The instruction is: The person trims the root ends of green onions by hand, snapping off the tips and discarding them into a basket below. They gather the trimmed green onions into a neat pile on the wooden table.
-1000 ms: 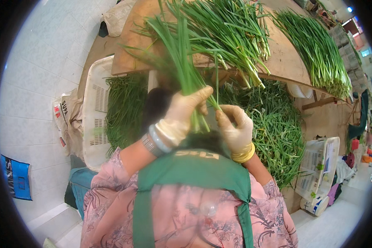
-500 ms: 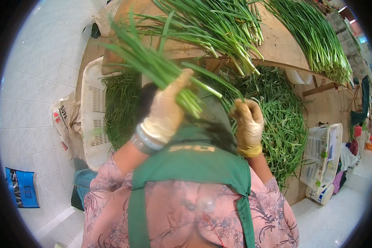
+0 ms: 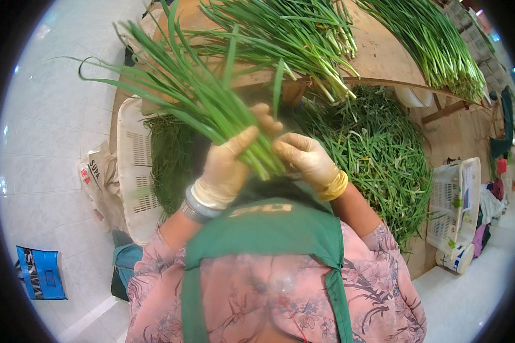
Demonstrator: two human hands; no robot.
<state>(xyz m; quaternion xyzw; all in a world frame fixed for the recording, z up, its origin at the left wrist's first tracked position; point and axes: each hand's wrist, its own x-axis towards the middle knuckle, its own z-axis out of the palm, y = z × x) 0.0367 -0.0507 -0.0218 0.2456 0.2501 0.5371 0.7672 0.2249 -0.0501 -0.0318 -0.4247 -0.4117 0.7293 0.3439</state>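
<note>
Mid-frame: left hand (image 3: 224,170) is clamping green stalks (image 3: 209,108), likely light, bendy, best held near bases; right hand (image 3: 310,162), grip unclear

I see a bunch of long green leaves (image 3: 212,111) in the left hand (image 3: 228,163), with the thumb across the front. The bunch is tipped over. Its leafy tops spread out like a fan, up and to the left, and one thin leaf curls like a hook. The pale green ends (image 3: 263,164) sit close together, pointing down and to the right. The right hand (image 3: 309,163) has its fingers bent just beside them. I can't tell if they pinch a stalk.
</note>
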